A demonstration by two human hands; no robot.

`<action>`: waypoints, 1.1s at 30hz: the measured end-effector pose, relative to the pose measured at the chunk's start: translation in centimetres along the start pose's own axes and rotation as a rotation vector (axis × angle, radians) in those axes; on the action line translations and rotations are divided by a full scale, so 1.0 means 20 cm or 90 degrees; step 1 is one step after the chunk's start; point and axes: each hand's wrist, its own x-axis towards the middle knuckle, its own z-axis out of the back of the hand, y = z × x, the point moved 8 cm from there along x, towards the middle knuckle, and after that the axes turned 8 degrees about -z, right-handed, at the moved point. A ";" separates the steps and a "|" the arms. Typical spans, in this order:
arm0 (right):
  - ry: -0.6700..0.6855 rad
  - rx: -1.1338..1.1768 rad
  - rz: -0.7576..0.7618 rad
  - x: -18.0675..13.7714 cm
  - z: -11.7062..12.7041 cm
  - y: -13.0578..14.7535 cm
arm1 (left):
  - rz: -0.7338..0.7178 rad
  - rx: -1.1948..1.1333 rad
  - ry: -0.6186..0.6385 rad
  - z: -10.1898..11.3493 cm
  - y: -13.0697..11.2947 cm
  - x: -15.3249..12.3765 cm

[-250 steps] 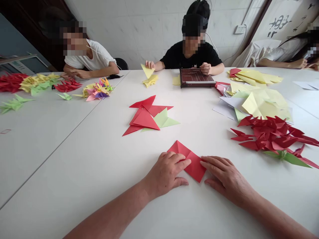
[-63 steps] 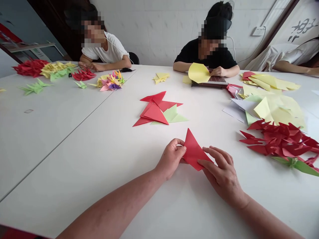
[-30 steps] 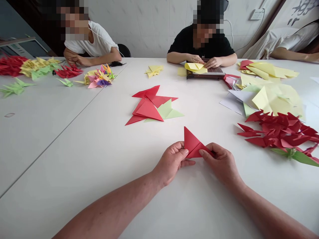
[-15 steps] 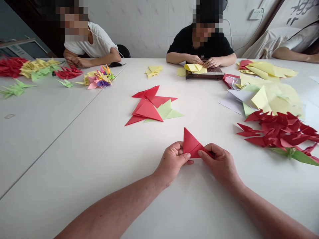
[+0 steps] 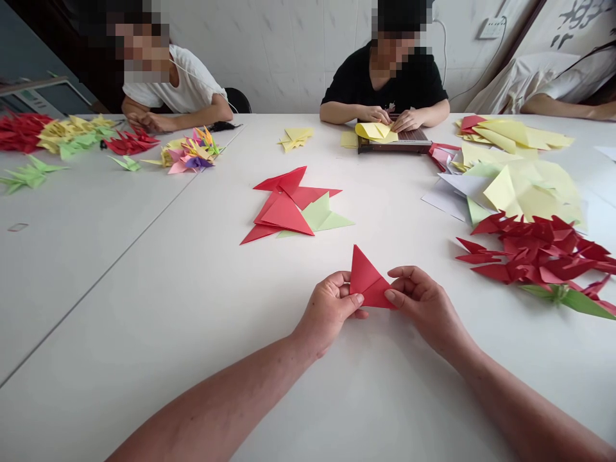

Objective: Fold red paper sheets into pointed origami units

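A red paper folded into a triangle [image 5: 368, 276] is held just above the white table, its tip pointing up and a crease line across its lower part. My left hand [image 5: 334, 301] pinches its lower left edge, thumb in front and fingers behind. At the right corner, my right hand [image 5: 418, 301] has its thumb on the paper, with the index finger lifted off and the other fingers curled, partly hidden. Beyond my hands lie several folded red paper pieces [image 5: 289, 215] overlapping a light green folded piece [image 5: 328, 213].
To the right lie a heap of red folded papers [image 5: 539, 250], a green folded piece [image 5: 590, 304] and loose yellow sheets [image 5: 539, 186]. Across the table, a person in black handles yellow paper [image 5: 378, 132] on a paper trimmer [image 5: 411, 138]. Colourful paper cranes [image 5: 192, 154] lie at left.
My right index finger has lifted and spread away from the red paper, uncovering more of its right corner. The paper and my left hand have shifted slightly left.
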 end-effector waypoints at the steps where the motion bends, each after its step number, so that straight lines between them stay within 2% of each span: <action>1: 0.015 0.002 -0.012 0.00 0.00 0.00 | 0.003 0.001 0.006 0.00 0.00 0.00; 5: 0.083 0.014 -0.036 0.01 -0.03 0.00 | 0.009 0.000 0.027 -0.03 -0.01 -0.01; 9: 0.075 -0.025 -0.051 0.02 -0.02 0.00 | 0.004 0.035 0.056 -0.03 0.00 -0.01; 11: 0.069 -0.036 -0.074 0.02 -0.02 0.00 | -0.034 0.114 0.074 -0.01 -0.01 0.00; 13: 0.062 -0.068 -0.105 0.02 -0.01 -0.01 | -0.147 0.277 0.038 0.04 -0.09 0.00; 15: 0.050 -0.126 -0.129 0.02 0.00 -0.02 | -0.330 0.486 -0.019 0.08 -0.22 -0.03; 16: 0.043 -0.157 -0.133 0.02 0.01 -0.02 | -0.427 0.580 -0.020 0.06 -0.27 -0.06; 18: 0.029 -0.211 -0.130 0.02 0.02 -0.01 | -0.560 0.712 0.080 -0.01 -0.31 -0.11; 19: 0.022 -0.232 -0.125 0.01 0.01 -0.01 | -0.590 0.760 0.150 -0.05 -0.30 -0.13; 21: 0.015 -0.270 -0.106 0.01 0.00 0.00 | -0.589 0.838 0.276 -0.10 -0.25 -0.15; 23: 0.006 -0.316 -0.072 0.02 -0.01 0.01 | -0.543 0.889 0.348 -0.13 -0.20 -0.15; 26: -0.061 -0.428 0.026 0.03 0.00 0.03 | -0.482 0.918 0.390 -0.14 -0.15 -0.16; 30: -0.232 -0.554 0.256 -0.02 0.05 0.11 | -0.461 0.958 0.374 -0.13 -0.14 -0.18; 33: -0.262 -0.624 0.446 -0.16 0.00 0.15 | -0.457 0.981 0.359 -0.12 -0.13 -0.19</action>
